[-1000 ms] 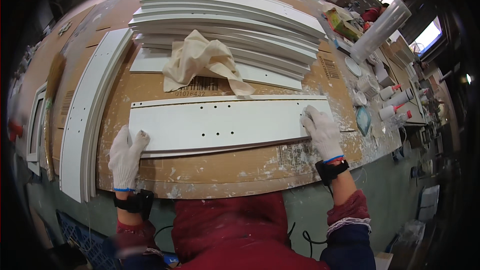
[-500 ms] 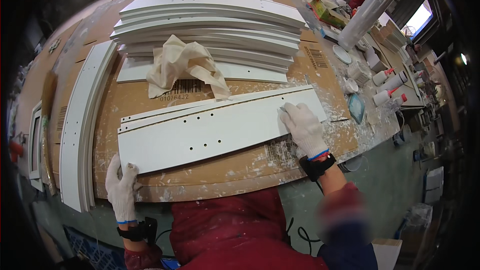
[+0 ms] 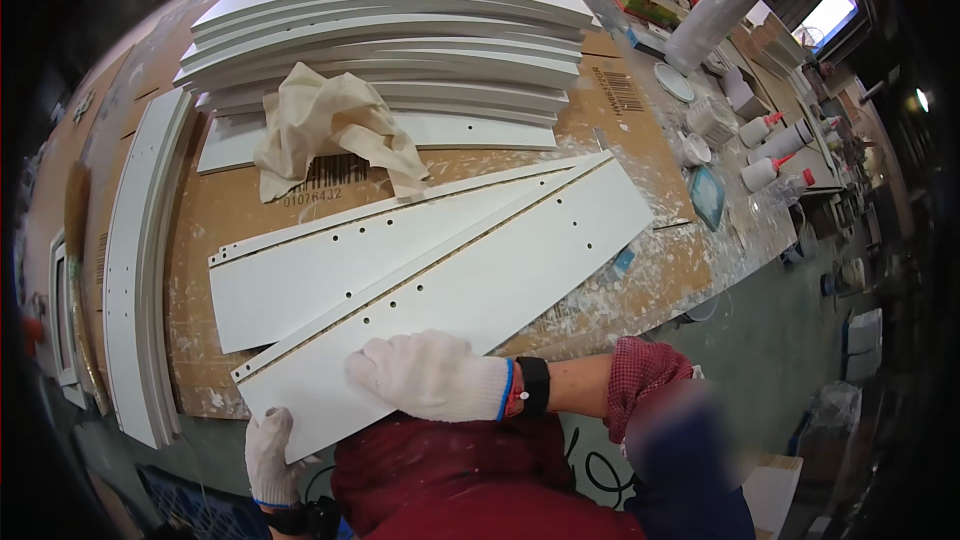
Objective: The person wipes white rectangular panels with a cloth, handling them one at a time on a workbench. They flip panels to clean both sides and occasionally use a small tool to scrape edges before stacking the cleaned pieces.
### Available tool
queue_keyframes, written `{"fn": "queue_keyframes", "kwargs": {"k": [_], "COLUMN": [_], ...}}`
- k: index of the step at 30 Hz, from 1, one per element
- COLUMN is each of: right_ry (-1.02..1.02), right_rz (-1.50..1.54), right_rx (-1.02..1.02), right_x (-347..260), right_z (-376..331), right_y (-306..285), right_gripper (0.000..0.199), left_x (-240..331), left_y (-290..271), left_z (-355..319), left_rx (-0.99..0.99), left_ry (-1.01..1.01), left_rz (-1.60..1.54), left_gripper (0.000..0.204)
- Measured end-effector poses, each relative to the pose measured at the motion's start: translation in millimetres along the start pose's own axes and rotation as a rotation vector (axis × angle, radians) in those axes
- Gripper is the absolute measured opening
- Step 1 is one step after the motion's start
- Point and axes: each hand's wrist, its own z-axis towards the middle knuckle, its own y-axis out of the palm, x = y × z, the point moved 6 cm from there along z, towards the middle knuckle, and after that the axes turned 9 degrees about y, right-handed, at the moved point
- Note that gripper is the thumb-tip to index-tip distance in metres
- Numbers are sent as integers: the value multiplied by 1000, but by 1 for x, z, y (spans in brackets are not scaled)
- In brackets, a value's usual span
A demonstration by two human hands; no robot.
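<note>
A long white board (image 3: pixel 480 280) with drilled holes and a narrow groove lies slanted over the cardboard, its lower left end jutting past the table edge. My left hand (image 3: pixel 270 455), in a white knitted glove, grips that near corner. On the board's face rests my gloved right hand (image 3: pixel 425 375), its fingers curled and closed; whatever they may hold is hidden. Under the slanted board, partly covered, is another grooved white board (image 3: pixel 280 290). A crumpled cream cloth (image 3: pixel 325 125) lies just beyond them.
Farther back rises a stack of white boards (image 3: pixel 380 35). More boards (image 3: pixel 140 270) stand at the left beside a brush (image 3: pixel 78 240). A small blue piece (image 3: pixel 623 259) lies by the board's right edge. Glue bottles (image 3: pixel 762 172) and a clear plastic roll (image 3: pixel 730 5) are at the right.
The top board has swung steeper, its left end drawn toward me, uncovering more of the board beneath. My right hand has moved left along it. My left hand has come slightly nearer.
</note>
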Motion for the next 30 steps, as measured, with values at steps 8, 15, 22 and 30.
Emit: {"fn": "queue_keyframes", "kwargs": {"k": [8, 15, 22, 30], "right_ry": [308, 1211, 451, 1136], "right_rz": [-178, -210, -53, -348], "right_rx": [295, 81, -211, -109], "right_x": [198, 346, 178, 353], "right_z": [-51, -143, -23, -111], "right_y": [-58, -104, -52, -95], "right_gripper": [16, 29, 21, 24], "left_x": [8, -9, -2, -20], "left_y": [8, -6, -19, -31], "left_z": [-10, -2, -3, -2], "left_rx": [23, 85, 68, 23], "left_ry": [77, 76, 30, 1], "left_rz": [-59, -94, 126, 66], "left_gripper": [47, 44, 33, 36]}}
